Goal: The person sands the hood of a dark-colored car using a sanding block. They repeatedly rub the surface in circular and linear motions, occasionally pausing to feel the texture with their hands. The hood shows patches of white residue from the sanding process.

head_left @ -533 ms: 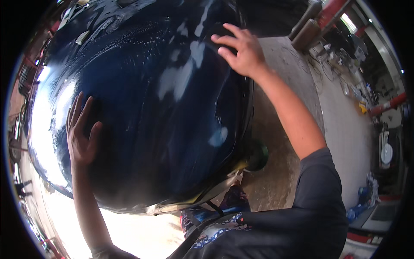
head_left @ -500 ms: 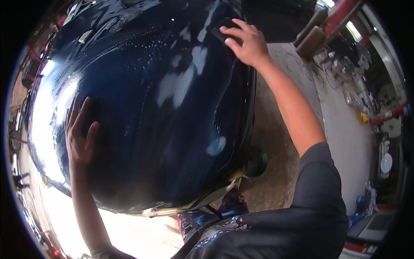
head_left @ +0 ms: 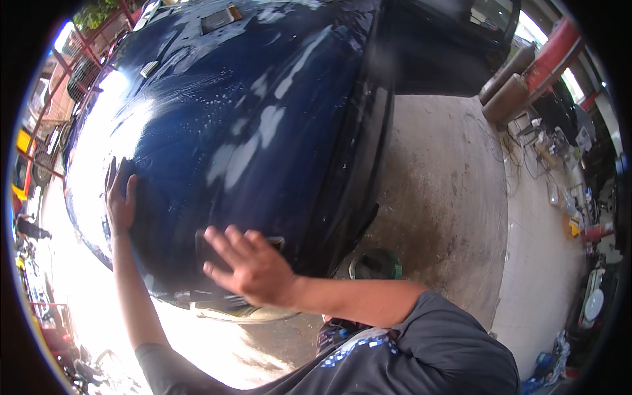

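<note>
A dark blue car body panel (head_left: pixel 171 178) curves in front of me, wet in places, with pale grey patches (head_left: pixel 266 125) on it. Flat on its left side rests my left hand (head_left: pixel 122 201), fingers extended and holding nothing. My right hand (head_left: pixel 257 266) is over the panel's near end, slightly blurred. Beneath its fingers is a dark rectangular pad (head_left: pixel 207 247), partly covered by the hand. Farther up the panel lie a small whitish block (head_left: pixel 150 68) and a dark flat sheet (head_left: pixel 217 21) with a brownish piece at its edge.
A green bucket (head_left: pixel 388 264) stands on the stained concrete floor (head_left: pixel 441 178) beside the car. An open dark car door (head_left: pixel 441 52) juts out at the far right. Beyond it rises a red post (head_left: pixel 553 52) with grey cylinders (head_left: pixel 505 99). Cables and tools clutter the right wall.
My right hand has swept from the panel's far right edge back to its near end, bringing the dark pad. My left hand stays on the panel's left side. The view has shifted.
</note>
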{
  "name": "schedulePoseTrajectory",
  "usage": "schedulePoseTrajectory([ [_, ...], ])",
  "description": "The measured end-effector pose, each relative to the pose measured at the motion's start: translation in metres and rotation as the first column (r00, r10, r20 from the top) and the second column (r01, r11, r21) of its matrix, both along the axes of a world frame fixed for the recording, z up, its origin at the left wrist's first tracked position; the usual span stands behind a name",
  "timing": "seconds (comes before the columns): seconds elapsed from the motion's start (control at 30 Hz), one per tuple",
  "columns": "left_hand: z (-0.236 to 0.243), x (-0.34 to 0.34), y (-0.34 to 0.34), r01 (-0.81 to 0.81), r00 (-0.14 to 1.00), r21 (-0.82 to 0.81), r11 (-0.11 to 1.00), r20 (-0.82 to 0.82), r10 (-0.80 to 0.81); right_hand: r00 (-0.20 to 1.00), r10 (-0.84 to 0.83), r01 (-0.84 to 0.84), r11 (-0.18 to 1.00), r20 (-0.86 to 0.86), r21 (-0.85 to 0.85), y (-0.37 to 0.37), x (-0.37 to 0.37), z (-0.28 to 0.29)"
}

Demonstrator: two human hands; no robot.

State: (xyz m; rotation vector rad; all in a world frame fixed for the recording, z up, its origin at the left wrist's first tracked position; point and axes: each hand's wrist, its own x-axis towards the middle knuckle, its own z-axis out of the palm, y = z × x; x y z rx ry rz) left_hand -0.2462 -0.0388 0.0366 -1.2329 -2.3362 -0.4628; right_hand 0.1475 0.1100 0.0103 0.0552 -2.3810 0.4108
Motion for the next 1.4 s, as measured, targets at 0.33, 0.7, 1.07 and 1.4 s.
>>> schedulePoseTrajectory([
  [0.33,-0.073,0.307,0.015,-0.411,0.911,0.069,0.909,0.068,0.407,0.977,-0.188,0.2,0.972,-0.104,0.122,0.208,-0.002,0.021],
  [0.7,-0.082,0.395,0.107,-0.518,0.848,0.393,0.76,0.123,0.515,0.828,-0.561,0.557,0.821,-0.009,0.124,0.625,-0.098,0.09],
  [1.07,-0.124,0.427,0.153,-0.818,0.506,0.569,0.089,0.637,0.582,0.843,0.534,-0.533,0.845,-0.058,0.033,0.188,0.035,-0.008],
  [1.4,-0.114,0.429,0.207,-0.918,0.288,0.354,0.18,0.28,0.916,0.899,-0.393,0.426,0.888,-0.193,0.175,0.677,-0.076,0.094],
])
